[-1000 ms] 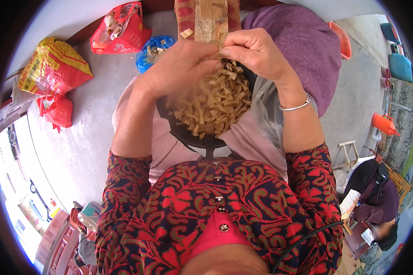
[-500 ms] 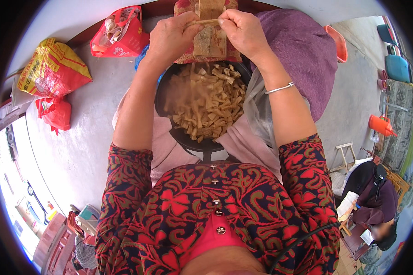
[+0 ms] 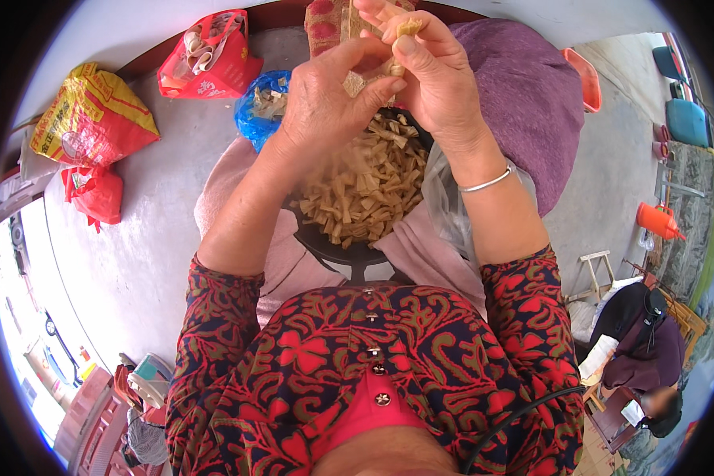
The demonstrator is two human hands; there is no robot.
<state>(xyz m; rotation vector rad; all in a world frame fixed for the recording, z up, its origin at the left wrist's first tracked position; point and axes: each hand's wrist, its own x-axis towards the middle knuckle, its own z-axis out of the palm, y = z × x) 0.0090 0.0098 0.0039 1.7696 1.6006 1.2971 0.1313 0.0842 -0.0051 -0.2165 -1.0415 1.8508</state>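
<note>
Above the far rim of a dark round pan (image 3: 337,250), my two hands are close together. My right hand (image 3: 444,83) is closed, its thumb and fingers pinching a tan, fibrous-looking strip (image 3: 409,28). My left hand (image 3: 325,91) is closed too, thumb and forefinger pinching the strip's lower part beside the right thumb. Whether the strip is folded or knotted I cannot tell. Many short, folded tan pieces (image 3: 365,190) fill the pan. Behind the hands, mostly hidden, a narrow wooden board (image 3: 351,24) lies on a red-and-gold patterned cushion (image 3: 323,32).
Left of the pan is a blue plastic bag (image 3: 254,119) with pale scraps. Red bags (image 3: 206,67) and a yellow-red sack (image 3: 95,115) sit farther left. Purple cloth (image 3: 523,103) covers something at right, beside an orange basin (image 3: 583,79). A person (image 3: 646,349) sits at lower right.
The strip, stretched level between both hands over the board, is now bunched between my fingers. My left hand has moved right and nearer, uncovering the blue bag; my right hand has turned palm-inward.
</note>
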